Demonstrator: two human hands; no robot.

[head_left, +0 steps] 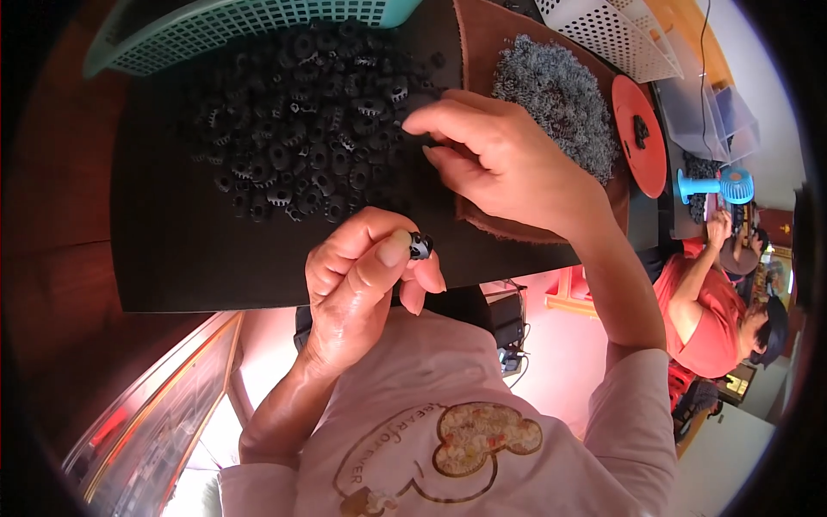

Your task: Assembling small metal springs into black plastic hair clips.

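In my left hand, a small black plastic piece with holes, which looks like a cord lock part, is pinched between thumb and fingers. My right hand reaches over the right edge of a spread pile of similar black plastic parts. Its index finger and thumb are apart, and I see nothing between them; the other fingers are curled under and partly hidden. To the right of that hand, a heap of small grey metal pieces that look like springs lies on a brown cloth.
A teal basket stands behind the black pile, and a white perforated basket at the far right. An orange-red plate holds a few black parts. Beyond are a clear box, a blue fan and a person in red.
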